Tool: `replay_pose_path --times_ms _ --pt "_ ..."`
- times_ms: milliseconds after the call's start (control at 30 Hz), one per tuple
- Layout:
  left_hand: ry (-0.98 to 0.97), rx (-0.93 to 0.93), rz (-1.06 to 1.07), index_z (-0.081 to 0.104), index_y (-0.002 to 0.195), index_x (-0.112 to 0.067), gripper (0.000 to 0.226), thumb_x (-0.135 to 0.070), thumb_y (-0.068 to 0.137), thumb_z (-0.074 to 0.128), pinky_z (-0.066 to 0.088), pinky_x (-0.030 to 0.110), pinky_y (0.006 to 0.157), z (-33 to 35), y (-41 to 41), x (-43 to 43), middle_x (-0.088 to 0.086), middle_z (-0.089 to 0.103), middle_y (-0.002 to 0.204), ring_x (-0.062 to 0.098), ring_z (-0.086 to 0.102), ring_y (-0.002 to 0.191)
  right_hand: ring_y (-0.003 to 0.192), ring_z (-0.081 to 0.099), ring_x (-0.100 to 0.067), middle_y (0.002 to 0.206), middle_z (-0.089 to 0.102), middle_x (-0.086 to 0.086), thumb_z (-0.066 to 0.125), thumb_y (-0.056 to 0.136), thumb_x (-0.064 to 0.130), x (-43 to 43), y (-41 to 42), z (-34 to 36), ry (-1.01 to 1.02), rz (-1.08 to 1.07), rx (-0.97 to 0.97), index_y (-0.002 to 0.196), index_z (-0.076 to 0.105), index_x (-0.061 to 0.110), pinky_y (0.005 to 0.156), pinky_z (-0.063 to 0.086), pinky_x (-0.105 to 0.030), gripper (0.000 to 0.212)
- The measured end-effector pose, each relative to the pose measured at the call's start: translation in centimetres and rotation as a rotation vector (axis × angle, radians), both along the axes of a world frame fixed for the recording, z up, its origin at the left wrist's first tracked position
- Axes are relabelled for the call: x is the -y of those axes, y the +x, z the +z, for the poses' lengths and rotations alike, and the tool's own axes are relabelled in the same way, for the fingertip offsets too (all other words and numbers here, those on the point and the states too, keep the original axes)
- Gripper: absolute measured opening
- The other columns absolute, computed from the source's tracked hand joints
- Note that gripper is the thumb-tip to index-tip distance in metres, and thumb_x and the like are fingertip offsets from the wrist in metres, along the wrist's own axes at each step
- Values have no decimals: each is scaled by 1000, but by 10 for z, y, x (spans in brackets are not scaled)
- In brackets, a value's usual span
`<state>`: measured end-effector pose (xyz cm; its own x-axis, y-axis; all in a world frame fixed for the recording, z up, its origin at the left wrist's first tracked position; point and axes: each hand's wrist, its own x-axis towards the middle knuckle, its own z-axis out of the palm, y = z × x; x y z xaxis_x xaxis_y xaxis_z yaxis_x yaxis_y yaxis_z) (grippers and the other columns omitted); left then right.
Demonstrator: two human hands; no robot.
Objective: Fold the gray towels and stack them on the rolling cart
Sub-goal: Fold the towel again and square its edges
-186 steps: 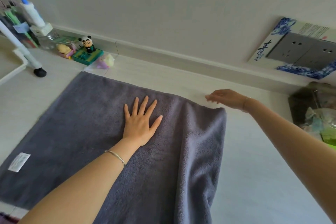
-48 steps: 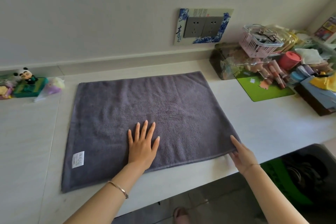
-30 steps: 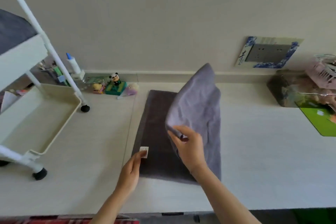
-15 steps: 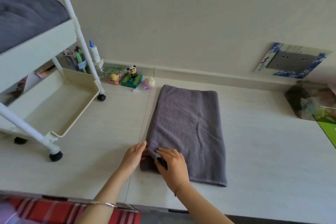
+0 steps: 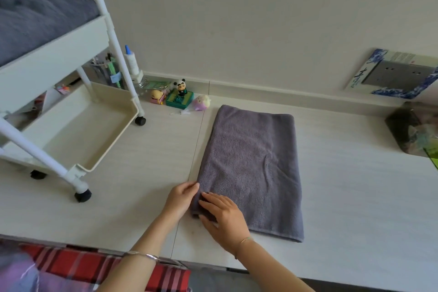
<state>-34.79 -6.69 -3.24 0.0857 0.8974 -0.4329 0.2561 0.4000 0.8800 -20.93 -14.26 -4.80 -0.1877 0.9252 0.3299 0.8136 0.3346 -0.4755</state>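
A gray towel [image 5: 251,163] lies folded into a long strip on the white table [image 5: 355,197], its short ends toward the wall and toward me. My left hand [image 5: 181,197] pinches the towel's left edge at the near-left corner. My right hand [image 5: 222,216] grips that same corner from the right, fingers on top and thumb at the near edge. The white rolling cart [image 5: 59,52] stands on the table at the left. Its upper tray holds gray towel fabric [image 5: 35,7]; its lower tray [image 5: 78,130] has nothing in it.
Small toy figures [image 5: 180,95] and a glue bottle [image 5: 130,59] stand by the wall behind the cart. A wall socket [image 5: 398,73] and a dark container [image 5: 407,130] are at the right. Red plaid cloth [image 5: 94,263] lies at the table's near edge.
The spread towel was folded over from right to left into a narrow strip. Both hands have come together at its near-left corner. My view has swung left to take in the cart.
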Motion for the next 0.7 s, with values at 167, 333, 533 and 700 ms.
replay_pose_path --times_ms 167,333,533,700 --pt "-35 -169 -85 60 67 -15 21 -10 88 59 37 25 59 5 5 -7 0 57 63 14 51 65 110 58 -14 121 64 5 50 90 34 -17 48 21 99 -260 -52 106 68 23 100 38 -30 26" --pt "-35 -339 -146 33 58 -19 39 -23 89 55 21 32 52 22 17 -16 -1 31 55 16 30 53 143 22 -21 153 31 1 14 88 54 -23 118 15 -225 -574 134 141 42 25 118 8 -38 67" --pt "92 -326 -121 58 92 -12 34 -47 91 53 37 28 64 25 50 -34 1 58 79 24 57 80 146 1 -11 158 9 11 -3 82 62 4 146 3 -407 -574 253 148 15 39 117 -2 -33 72" --pt "186 -314 5 49 90 -10 16 -25 95 51 35 30 62 21 67 -51 3 55 80 28 55 79 146 3 -12 157 13 9 -3 82 61 -12 150 12 -382 -568 219 148 21 35 117 -8 -31 75"
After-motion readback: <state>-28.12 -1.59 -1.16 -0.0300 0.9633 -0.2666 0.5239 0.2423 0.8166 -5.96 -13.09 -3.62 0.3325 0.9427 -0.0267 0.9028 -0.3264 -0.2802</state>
